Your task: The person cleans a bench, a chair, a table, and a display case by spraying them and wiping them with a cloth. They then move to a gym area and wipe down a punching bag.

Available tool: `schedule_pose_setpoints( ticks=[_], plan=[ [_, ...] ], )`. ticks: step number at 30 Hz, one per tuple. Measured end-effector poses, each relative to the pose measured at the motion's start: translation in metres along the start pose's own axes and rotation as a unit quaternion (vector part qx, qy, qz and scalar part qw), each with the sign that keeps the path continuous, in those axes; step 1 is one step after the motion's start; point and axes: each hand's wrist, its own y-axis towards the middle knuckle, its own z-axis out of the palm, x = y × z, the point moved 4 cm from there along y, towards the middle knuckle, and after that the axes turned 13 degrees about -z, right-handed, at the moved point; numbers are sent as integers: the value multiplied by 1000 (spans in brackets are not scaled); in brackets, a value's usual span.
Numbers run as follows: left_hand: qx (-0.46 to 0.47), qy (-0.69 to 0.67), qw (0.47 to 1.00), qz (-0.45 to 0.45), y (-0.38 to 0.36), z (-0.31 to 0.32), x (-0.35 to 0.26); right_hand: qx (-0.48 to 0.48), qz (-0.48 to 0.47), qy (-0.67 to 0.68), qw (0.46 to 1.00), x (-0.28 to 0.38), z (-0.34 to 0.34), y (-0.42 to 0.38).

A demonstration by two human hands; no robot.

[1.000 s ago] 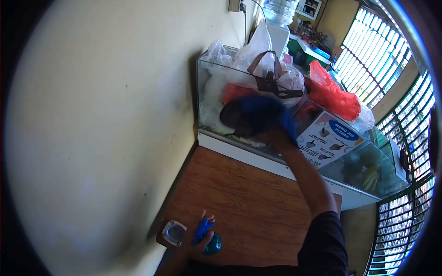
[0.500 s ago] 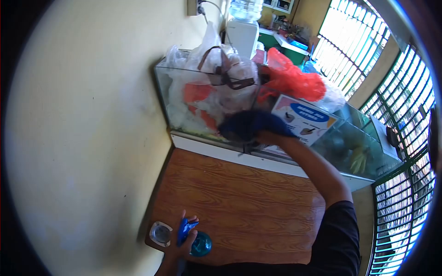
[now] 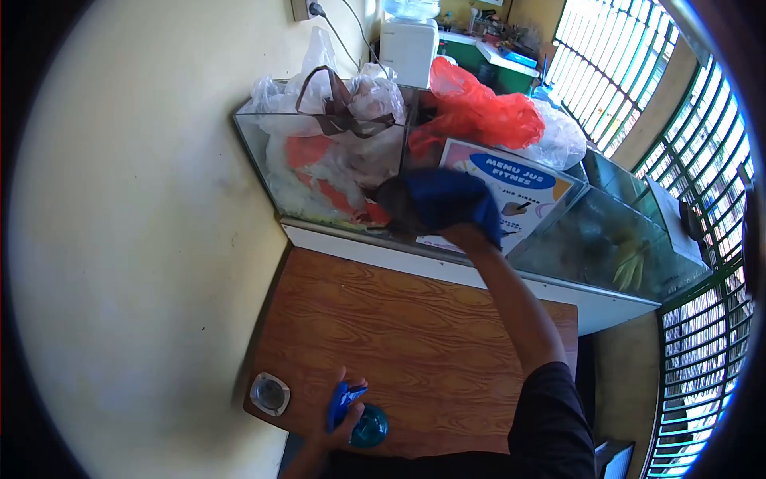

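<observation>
My right hand reaches forward and presses a dark blue cloth to the front glass of the display case. The cloth covers most of its fingers and is a little blurred. Behind the cloth, a menu sheet with a blue oval heading is partly hidden. Low in the view, my left hand is wrapped around the blue trigger head of a spray bottle with a round teal body. The bottle is over the near left part of the wooden table.
A glass ashtray sits at the table's left corner, near the wall. Clear plastic bags fill the case's left side, and a red plastic bag lies on top. Behind stands a water dispenser; barred windows are on the right.
The view has shifted, showing more of the table's right edge. My right hand and the cloth have moved on the glass, uncovering more of the menu sheet. My left hand still holds the spray bottle.
</observation>
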Motion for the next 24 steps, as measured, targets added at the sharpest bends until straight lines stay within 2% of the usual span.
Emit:
schedule_pose_setpoints(
  ticks=[1, 2, 3, 4, 5, 7, 8, 10, 11, 12, 14, 15, 16, 18, 20, 21, 22, 24],
  plan=[
    [1, 2, 1000, -3, 0, 1, 6, -55, 103, 285, 951, 9, 1, -4],
    [-2, -15, 1000, -4, 0, 0, 15, -57, 105, 284, 951, 23, -9, -4],
    [-4, -32, 999, -4, 1, -2, 21, 91, 175, 283, 939, 37, -12, -7],
    [2, -28, 1000, -1, 4, -3, 23, 234, 240, 273, 902, 45, -14, -14],
    [-2, -24, 1000, 18, 6, -5, 23, 231, 241, 267, 904, 49, -22, -15],
    [0, -22, 999, 42, 8, -8, 24, 326, 224, 203, 896, 52, -34, -20],
    [-4, -25, 999, 39, 10, -9, 26, 323, 225, 195, 898, 44, -42, -20],
    [-1, -31, 999, 37, 14, -8, 26, 268, 184, 204, 923, 36, -70, -15],
    [-3, -29, 999, 21, 16, -7, 27, 259, 195, 190, 927, 23, -82, -11],
    [-5, -29, 1000, 6, 19, -2, 29, 225, 111, 149, 956, 4, -87, -6],
    [8, -15, 1000, 5, 22, 22, 16, 221, 110, 165, 955, -57, -112, -14],
    [13, 5, 1000, 7, 26, 28, 8, 176, 18, 162, 971, -55, -138, 3],
    [14, 7, 1000, 8, 28, 35, 6, 174, 19, 162, 971, -60, -149, 3],
    [21, -9, 1000, 5, 30, 48, 7, 131, -65, 41, 988, -61, -173, 0],
    [37, -22, 999, 6, 31, 55, 16, 130, -63, 19, 989, -51, -184, -1],
    [51, -39, 998, 7, 31, 60, 19, 31, -105, -94, 989, -46, -188, -4],
    [49, -38, 998, 2, 30, 64, 20, -68, -144, -203, 966, -38, -188, -13],
    [34, -13, 999, -29, 25, 73, 21, -83, -113, -199, 970, -39, -147, -37]
  ],
)
